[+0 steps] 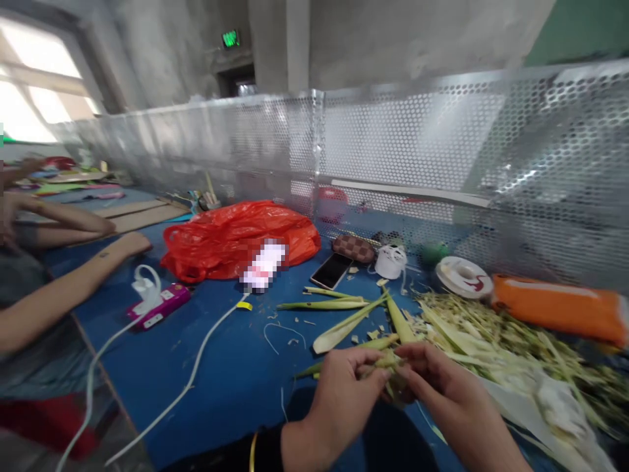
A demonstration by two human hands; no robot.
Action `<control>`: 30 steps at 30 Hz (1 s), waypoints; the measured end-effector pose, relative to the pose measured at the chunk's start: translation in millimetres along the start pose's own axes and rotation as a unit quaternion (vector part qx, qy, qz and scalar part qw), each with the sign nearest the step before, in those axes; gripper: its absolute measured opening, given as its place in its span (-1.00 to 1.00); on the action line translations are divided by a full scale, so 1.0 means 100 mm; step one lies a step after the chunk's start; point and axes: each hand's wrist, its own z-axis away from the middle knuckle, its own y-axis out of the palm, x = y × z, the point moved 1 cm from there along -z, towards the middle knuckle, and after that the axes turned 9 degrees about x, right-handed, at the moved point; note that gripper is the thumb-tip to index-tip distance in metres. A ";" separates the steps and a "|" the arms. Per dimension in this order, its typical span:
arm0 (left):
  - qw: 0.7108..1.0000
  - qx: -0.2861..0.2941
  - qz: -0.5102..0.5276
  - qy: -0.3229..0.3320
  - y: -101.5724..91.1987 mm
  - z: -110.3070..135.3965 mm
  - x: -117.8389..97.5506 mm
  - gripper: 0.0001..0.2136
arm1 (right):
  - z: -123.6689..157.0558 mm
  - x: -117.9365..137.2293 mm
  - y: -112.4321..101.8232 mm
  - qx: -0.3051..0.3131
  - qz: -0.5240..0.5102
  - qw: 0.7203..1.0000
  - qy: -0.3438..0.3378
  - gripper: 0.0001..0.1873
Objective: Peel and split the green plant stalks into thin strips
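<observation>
Pinching a small pale green husk piece [386,362] between the fingers of both hands, just above the near part of the blue table [226,393]. Pressing the left side of the piece with the thumb and forefinger of the left hand [337,396], and gripping the right side with the thumb and forefinger of the right hand [449,387]. Covering much of the piece with the fingers, so not making out its full shape. Wearing a dark sleeve and a thin gold bangle [253,452] at the left wrist.

Having long green husk leaves [344,331] lying just beyond the hands, and a heap of shredded husk [535,347] spreading to the right. Seeing an orange pack [555,307] lying behind the heap, beside a white roll [464,278]. Seeing farther back a dark phone [331,271] lying near a checkered case [352,248]. Seeing a red plastic bag [221,236] lying behind a lit phone [264,265], with a white cable [203,357] running from it. Seeing at the left a purple power strip [171,303] near another person's forearm [73,295]. Facing a perforated metal screen [393,137] along the far side.
</observation>
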 end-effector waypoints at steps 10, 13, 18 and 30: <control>0.999 0.001 -0.038 0.004 -0.01 0.00 0.02 -0.80 | 0.00 0.05 0.03 -0.017 -0.031 0.999 -0.009 -0.71; 0.999 0.015 -0.044 0.007 -0.03 -0.01 0.01 -0.80 | -0.01 0.13 0.08 -0.022 -0.051 0.998 -0.010 -0.74; 0.998 -0.002 -0.058 0.005 -0.04 -0.01 0.01 -0.81 | 0.01 0.13 0.10 -0.013 -0.056 0.998 -0.011 -0.78; 0.993 0.041 -0.104 0.029 -0.04 0.00 0.04 -0.82 | 0.01 0.16 0.08 -0.029 -0.013 0.999 -0.023 -0.80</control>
